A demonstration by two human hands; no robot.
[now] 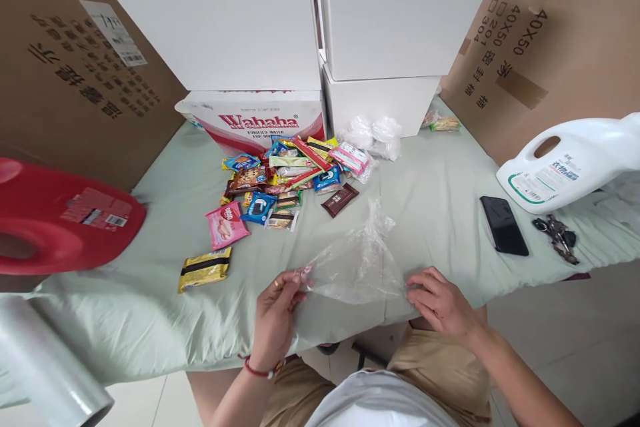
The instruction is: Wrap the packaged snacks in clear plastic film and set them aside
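Our left hand point(279, 307) pinches a clear bag point(357, 270), apparently steadying it. We cannot tell if our right hand point(443, 303) grips.

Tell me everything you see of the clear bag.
The bag looks like thin, crinkled, see-through plastic. It spreads over the cloth, wide at the near edge and bunched narrow at the far end; no contents show. The left hand pinches its left corner, by pinkish marks; the right hand is at its right corner, contact unclear.

The left hand point(277, 307) pinches a clear plastic bag point(357, 273), the right hand point(443, 300) at its opposite edge.
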